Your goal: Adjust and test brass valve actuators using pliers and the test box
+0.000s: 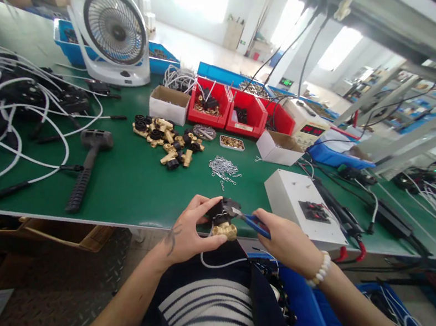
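Note:
My left hand (190,230) is closed around a brass valve with a black top (223,222), held just off the near edge of the green bench (128,179). A white wire hangs from the valve towards my lap. My right hand (284,241) grips blue-handled pliers (252,223), whose nose meets the black top of the valve. On the bench beyond lie a heap of similar brass-and-black valves (167,141) and a scatter of small metal clips (223,169).
A black mallet (84,167) lies at left beside white cables and black parts (1,105). A white fan (110,33), cardboard boxes (169,104), red bins (229,106), a white switch box (304,207) and a meter with red digits (310,127) stand around. Blue crates sit near my lap.

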Demonstrator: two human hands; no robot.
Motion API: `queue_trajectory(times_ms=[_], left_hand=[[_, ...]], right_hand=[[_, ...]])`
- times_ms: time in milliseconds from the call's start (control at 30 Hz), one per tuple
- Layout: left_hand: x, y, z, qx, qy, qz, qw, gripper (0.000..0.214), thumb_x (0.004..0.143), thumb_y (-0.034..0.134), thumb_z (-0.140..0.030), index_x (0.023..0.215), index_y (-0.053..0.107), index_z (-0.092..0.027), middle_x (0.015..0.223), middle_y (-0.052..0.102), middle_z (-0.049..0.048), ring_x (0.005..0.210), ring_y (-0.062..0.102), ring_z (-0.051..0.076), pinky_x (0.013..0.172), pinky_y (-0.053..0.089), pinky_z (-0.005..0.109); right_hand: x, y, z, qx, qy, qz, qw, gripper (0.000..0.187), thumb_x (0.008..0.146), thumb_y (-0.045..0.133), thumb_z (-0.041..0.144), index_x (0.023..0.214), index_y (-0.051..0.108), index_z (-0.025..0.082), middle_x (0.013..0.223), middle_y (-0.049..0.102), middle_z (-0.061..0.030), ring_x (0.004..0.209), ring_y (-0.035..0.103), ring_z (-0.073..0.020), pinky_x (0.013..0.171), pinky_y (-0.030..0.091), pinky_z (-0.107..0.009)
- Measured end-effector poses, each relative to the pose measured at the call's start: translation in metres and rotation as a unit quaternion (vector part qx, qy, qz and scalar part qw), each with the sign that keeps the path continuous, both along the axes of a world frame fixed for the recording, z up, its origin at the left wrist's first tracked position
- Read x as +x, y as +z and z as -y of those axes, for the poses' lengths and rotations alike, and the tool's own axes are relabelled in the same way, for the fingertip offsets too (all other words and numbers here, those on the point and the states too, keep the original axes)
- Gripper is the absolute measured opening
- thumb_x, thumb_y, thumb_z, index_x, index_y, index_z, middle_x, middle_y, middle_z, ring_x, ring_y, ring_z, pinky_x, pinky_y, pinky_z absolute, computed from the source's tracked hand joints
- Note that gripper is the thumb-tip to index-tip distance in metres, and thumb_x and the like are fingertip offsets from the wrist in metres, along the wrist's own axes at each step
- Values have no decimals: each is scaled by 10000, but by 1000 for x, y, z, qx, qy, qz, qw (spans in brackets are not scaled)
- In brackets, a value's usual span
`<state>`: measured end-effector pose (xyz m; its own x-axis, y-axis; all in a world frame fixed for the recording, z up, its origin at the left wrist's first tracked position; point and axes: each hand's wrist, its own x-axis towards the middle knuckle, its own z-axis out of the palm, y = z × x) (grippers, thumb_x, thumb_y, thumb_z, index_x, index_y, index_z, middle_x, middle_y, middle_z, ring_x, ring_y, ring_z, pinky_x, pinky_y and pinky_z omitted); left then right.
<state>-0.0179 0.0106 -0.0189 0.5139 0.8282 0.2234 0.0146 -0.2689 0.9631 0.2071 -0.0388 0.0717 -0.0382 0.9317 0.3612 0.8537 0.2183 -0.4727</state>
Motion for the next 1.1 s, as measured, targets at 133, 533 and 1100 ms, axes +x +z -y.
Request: queue_trajectory(times_ms=[133, 533, 1100], left_hand=[[1, -1, 1, 7, 5, 1, 1000, 698, 727, 716, -311, 1385, 489, -261, 1175, 488, 45, 1114, 547, 215, 929, 558, 355], [5, 4, 4, 24, 16, -11, 1000, 710, 722, 729, -316, 1386, 482, -262, 1157, 499, 45, 1093, 558, 216, 925, 565, 364], [7, 7, 10, 48, 41, -27, 998, 680, 731, 729, -304, 1366, 486, -267, 1155, 514, 52, 1086, 571, 223, 902, 587, 366]], right_hand=[[6, 4, 0, 38, -57, 3, 998, 107, 829, 552, 234, 927, 593, 213, 719, 600, -5, 605, 563, -161, 580, 449, -276], [5, 1, 4, 81, -103, 20, 991, 155, 918, 432, 291, 963, 547, 198, 762, 595, -33, 651, 561, -179, 620, 456, -294], [2, -1, 6, -109, 18, 106, 988, 116, 777, 499, 156, 829, 574, 228, 685, 611, -3, 559, 548, -161, 542, 395, -260]])
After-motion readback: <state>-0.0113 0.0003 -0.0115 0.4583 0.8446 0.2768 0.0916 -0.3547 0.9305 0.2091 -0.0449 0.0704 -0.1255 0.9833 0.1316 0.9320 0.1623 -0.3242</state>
